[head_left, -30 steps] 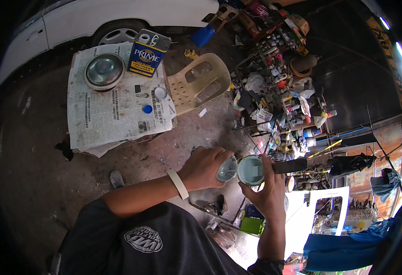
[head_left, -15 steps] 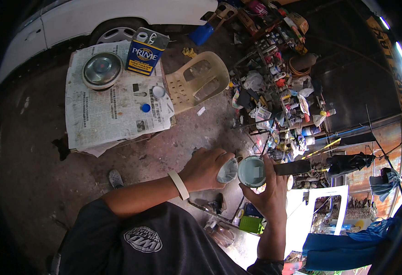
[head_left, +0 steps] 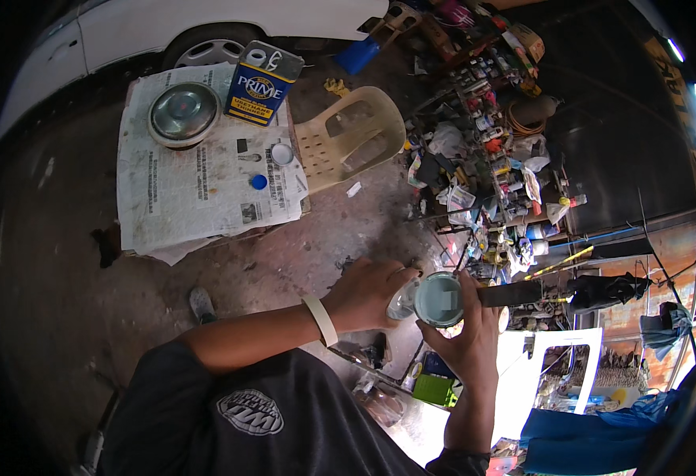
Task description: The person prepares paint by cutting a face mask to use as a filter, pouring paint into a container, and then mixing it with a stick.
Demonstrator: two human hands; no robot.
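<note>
My left hand [head_left: 368,295], with a pale band on its wrist, grips a small clear plastic cup [head_left: 401,306]. Its fingers wrap around the far side. In my right hand [head_left: 473,327] is a round container of pale grey-green paint [head_left: 437,287], its open mouth facing up. A flat stirring blade stands in the paint, and its dark handle [head_left: 515,293] sticks out to the right, past my fingers. The cup's rim sits against or just under the container's left edge; whether they touch I cannot tell. What the cup holds is hard to make out.
A newspaper-covered table [head_left: 177,202] bears a blue rectangular thinner can [head_left: 262,86], a round tin with a metal lid [head_left: 183,115], a blue cap [head_left: 259,182] and a small round lid [head_left: 282,153]. Beyond stand a beige plastic chair [head_left: 324,163], a white car [head_left: 126,32] and cluttered shelves [head_left: 483,143].
My left hand has brought the clear cup rightward, closing the gap to the paint container. The right hand keeps its hold, nearly still. The whole view has shifted slightly.
</note>
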